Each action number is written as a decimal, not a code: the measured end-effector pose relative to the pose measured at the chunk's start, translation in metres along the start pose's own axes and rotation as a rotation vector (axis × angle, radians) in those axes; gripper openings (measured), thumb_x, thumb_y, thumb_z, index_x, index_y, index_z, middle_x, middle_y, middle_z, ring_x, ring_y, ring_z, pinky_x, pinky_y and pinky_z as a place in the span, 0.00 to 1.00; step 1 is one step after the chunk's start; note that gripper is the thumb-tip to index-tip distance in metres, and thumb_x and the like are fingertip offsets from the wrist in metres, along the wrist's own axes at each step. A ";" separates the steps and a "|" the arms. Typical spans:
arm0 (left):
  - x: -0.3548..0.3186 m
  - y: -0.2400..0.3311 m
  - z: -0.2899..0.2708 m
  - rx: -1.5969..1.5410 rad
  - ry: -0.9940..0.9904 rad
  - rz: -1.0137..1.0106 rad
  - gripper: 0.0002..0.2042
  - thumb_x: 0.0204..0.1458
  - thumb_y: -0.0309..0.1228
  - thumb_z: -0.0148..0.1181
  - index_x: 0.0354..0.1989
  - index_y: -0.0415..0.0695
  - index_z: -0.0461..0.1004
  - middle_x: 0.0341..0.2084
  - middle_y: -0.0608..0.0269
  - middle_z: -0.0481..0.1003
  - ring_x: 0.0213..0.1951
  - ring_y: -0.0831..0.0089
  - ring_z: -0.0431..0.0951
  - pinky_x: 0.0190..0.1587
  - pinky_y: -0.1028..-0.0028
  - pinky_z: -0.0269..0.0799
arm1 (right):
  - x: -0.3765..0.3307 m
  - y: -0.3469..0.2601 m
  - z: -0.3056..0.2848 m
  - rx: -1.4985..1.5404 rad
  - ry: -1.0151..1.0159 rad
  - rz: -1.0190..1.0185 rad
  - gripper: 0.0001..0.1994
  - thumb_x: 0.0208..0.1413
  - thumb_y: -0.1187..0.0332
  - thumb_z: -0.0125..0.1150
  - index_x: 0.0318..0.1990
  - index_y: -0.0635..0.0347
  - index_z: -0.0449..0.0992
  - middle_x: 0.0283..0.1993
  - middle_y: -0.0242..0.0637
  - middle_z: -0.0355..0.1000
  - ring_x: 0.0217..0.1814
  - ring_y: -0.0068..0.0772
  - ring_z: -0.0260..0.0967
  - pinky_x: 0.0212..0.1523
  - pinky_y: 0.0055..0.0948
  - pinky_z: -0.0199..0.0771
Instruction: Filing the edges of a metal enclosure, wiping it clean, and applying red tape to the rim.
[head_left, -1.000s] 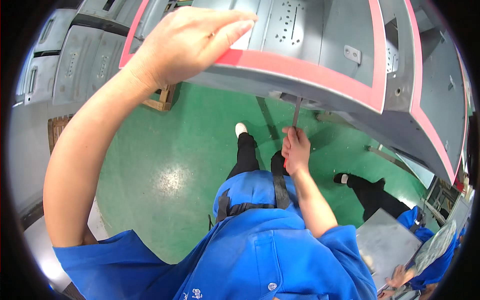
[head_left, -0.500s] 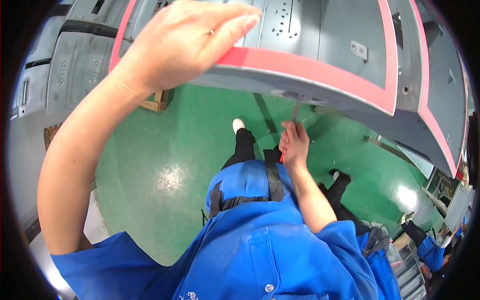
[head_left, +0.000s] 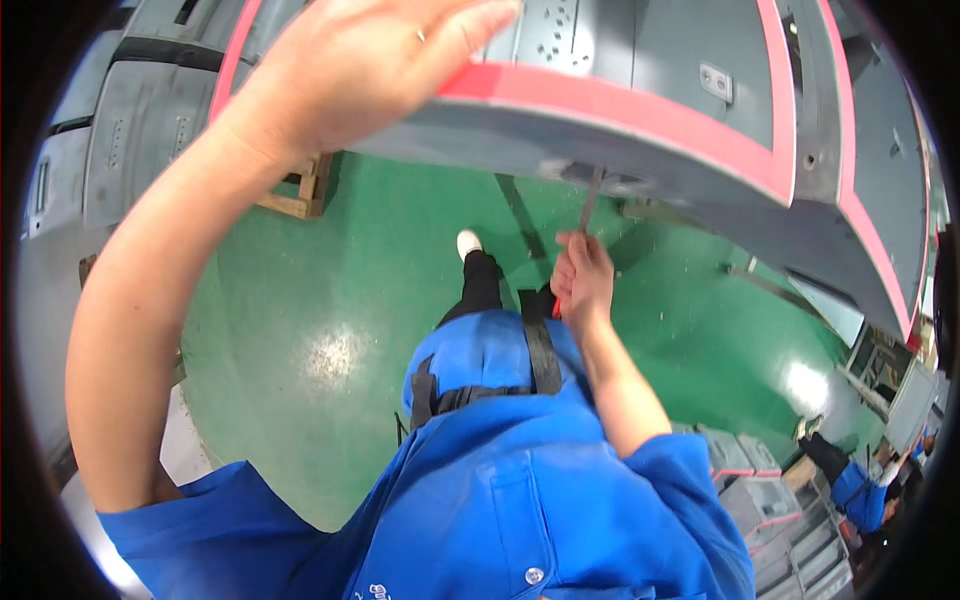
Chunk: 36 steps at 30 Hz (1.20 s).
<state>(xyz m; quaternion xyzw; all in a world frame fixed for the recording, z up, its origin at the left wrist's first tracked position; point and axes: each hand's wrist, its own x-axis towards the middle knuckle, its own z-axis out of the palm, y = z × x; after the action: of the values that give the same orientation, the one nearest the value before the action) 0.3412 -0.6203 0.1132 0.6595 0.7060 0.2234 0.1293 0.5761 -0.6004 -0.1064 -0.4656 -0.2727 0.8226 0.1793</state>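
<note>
A large grey metal panel (head_left: 650,60) with a red border strip hangs overhead across the top of the view. My left hand (head_left: 370,60) lies flat on the panel's upper left edge, fingers spread over the red strip. My right hand (head_left: 582,278) is lower and to the right, closed around the red handle of a thin metal hand tool (head_left: 590,200). The tool points up, and its tip touches the panel's grey underside edge. My blue work shirt (head_left: 500,500) fills the lower part of the view.
Below is a green floor (head_left: 330,300) with my black trouser leg and white shoe (head_left: 468,243). More grey panels (head_left: 120,140) stand at the left beside a wooden pallet (head_left: 300,190). Grey parts (head_left: 760,500) are stacked at the lower right, near another person in blue (head_left: 860,490).
The view has shifted, so the panel edge sits lower and nearer. My left hand stays on the panel's edge; my right hand still holds the tool at the underside. The person at right is farther off.
</note>
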 end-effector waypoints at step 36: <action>-0.002 0.001 0.001 0.103 0.024 0.020 0.15 0.54 0.32 0.42 0.40 0.36 0.72 0.13 0.59 0.64 0.20 0.70 0.64 0.29 0.73 0.63 | 0.008 -0.071 -0.049 -0.948 -0.286 -0.172 0.10 0.54 0.65 0.47 0.30 0.61 0.70 0.13 0.28 0.60 0.14 0.16 0.56 0.16 0.19 0.52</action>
<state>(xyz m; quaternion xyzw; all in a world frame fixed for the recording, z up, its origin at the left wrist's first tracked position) 0.3426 -0.6223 0.1123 0.6695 0.7115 0.1958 0.0847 0.6175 -0.5265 -0.0890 -0.3544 -0.6756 0.6461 -0.0240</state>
